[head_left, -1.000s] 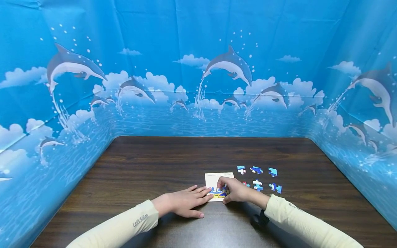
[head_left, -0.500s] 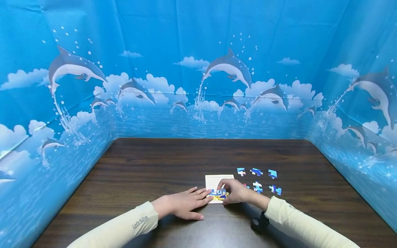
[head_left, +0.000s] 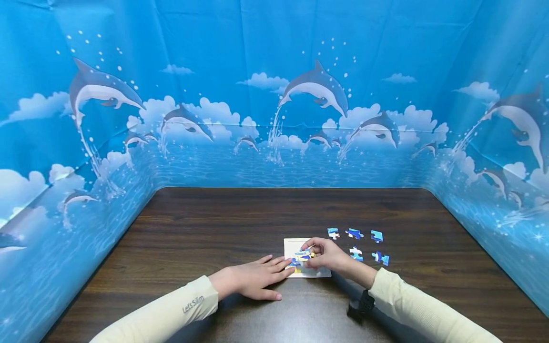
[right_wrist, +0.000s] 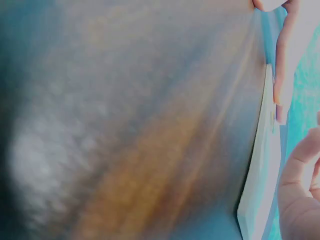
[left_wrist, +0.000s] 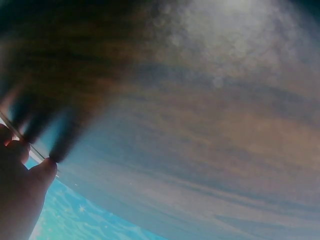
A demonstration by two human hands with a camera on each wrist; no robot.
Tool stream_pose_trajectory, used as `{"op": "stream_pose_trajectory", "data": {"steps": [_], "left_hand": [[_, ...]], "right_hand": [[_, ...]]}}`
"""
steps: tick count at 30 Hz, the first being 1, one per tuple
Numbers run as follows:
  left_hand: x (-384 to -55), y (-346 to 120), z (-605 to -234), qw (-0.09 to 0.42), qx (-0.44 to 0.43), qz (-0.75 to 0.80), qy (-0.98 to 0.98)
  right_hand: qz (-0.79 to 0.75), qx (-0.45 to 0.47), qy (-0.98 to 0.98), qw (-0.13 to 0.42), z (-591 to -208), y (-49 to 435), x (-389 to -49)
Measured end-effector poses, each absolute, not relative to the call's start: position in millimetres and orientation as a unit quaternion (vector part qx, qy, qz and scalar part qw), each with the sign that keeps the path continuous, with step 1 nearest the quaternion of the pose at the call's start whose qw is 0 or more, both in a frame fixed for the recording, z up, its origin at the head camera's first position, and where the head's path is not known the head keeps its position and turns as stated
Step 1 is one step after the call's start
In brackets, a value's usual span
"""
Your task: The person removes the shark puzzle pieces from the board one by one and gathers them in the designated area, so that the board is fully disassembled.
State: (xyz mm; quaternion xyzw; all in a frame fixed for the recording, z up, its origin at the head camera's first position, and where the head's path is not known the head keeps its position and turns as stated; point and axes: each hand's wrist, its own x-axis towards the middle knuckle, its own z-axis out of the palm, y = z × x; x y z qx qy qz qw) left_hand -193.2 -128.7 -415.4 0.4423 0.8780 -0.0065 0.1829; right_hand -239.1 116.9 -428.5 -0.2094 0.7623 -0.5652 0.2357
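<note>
In the head view my left hand (head_left: pixel 261 280) lies flat with fingers spread, its fingertips resting on the left edge of a white puzzle board (head_left: pixel 291 245). My right hand (head_left: pixel 329 254) is over the board's right half, thumb and fingers pinching a blue, white and yellow jigsaw puzzle piece (head_left: pixel 304 255). Whether several joined pieces are in this grip, I cannot tell. Beside the left fingertips, a blue and yellow part of the picture (head_left: pixel 295 268) shows on the board. The right wrist view shows the board's thin edge (right_wrist: pixel 256 165), with the right fingers near it.
Several loose puzzle pieces lie right of the board, among them a blue one (head_left: pixel 376 236), a blue and white one (head_left: pixel 356 253) and another blue one (head_left: pixel 380 258). They rest on a dark wooden table (head_left: pixel 214 224). A dolphin-printed curtain (head_left: pixel 214 57) surrounds it.
My right hand has raised the pinched piece off the board's lower part, baring white surface at the lower right. It now covers the red loose piece. My left hand stays in place.
</note>
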Motion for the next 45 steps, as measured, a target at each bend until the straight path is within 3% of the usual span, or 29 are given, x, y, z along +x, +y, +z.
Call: {"op": "stream_pose_trajectory", "data": {"steps": [17, 31, 45], "left_hand": [[-194, -128, -417, 0.174, 0.443, -0.011, 0.879], [-195, -129, -416, 0.184, 0.443, 0.007, 0.878], [-194, -131, -417, 0.182, 0.444, 0.001, 0.877]], "right_hand": [[-0.614, -0.199, 0.728, 0.232, -429, 138, -218], [-0.622, -0.202, 0.711, 0.26, -430, 150, -204], [-0.617, -0.19, 0.732, 0.219, -435, 179, -200]]}}
